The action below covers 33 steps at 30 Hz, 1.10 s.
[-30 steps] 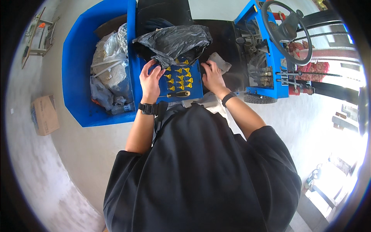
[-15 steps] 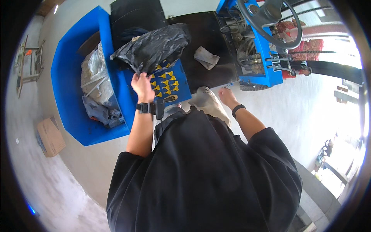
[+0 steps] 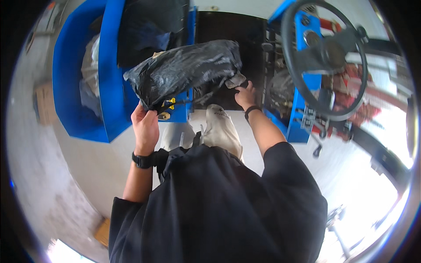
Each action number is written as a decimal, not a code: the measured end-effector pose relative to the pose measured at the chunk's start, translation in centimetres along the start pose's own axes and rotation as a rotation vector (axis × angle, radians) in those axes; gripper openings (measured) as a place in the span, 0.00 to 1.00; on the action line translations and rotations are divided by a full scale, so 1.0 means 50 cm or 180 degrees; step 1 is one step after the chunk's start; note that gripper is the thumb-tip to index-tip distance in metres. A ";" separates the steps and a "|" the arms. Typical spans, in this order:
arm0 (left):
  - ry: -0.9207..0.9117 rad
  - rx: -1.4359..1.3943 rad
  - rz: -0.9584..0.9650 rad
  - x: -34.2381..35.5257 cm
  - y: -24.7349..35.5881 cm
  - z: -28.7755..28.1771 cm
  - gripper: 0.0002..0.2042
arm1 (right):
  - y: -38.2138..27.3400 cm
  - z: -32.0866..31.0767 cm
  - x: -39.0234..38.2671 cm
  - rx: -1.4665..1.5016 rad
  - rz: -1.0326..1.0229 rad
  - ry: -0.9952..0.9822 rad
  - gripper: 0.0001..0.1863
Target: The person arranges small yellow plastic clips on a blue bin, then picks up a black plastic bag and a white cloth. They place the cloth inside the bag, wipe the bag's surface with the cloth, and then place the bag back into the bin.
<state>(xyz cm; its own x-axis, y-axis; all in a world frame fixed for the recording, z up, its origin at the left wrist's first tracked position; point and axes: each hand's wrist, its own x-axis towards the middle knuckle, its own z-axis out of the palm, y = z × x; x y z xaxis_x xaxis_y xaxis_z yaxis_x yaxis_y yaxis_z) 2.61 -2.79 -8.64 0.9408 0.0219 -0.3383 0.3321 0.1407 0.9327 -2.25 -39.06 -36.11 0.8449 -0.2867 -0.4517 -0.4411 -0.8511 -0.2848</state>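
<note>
The black plastic bag (image 3: 186, 68) spreads ahead of the left hand (image 3: 146, 127) and over toward the right hand (image 3: 246, 97). The left hand pinches the bag's near corner between thumb and fingers. The right hand is partly open, just behind a grey rag (image 3: 236, 80); whether it grips the rag I cannot tell. Just right of the left fingertips are yellow pieces (image 3: 169, 102); left of that hand stands a blue bin (image 3: 112, 94).
</note>
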 end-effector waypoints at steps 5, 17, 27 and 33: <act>0.0692 -0.0921 -0.0614 -0.076 0.019 0.039 0.20 | -0.009 0.053 0.169 -0.0446 -0.0022 -0.0836 0.19; 0.1014 -0.0845 -0.0367 -0.196 -0.012 0.069 0.18 | 0.026 0.087 0.196 -0.0563 0.0119 -0.1022 0.21; 0.0703 -0.0625 -0.0559 -0.219 -0.131 -0.011 0.14 | 0.030 0.163 0.228 -0.0248 0.0488 -0.0895 0.25; 0.0619 -0.1089 -0.0543 -0.202 -0.168 -0.032 0.15 | 0.018 0.084 0.133 0.1594 0.0640 0.0427 0.28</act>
<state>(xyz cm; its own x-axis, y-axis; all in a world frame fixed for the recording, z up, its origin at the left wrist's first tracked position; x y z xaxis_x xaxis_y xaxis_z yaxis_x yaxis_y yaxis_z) -9.81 -2.62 -13.25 0.8332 0.1514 -0.5319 0.4093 0.4780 0.7772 1.72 -39.88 -42.94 0.7460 -0.5032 -0.4362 -0.6599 -0.4701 -0.5861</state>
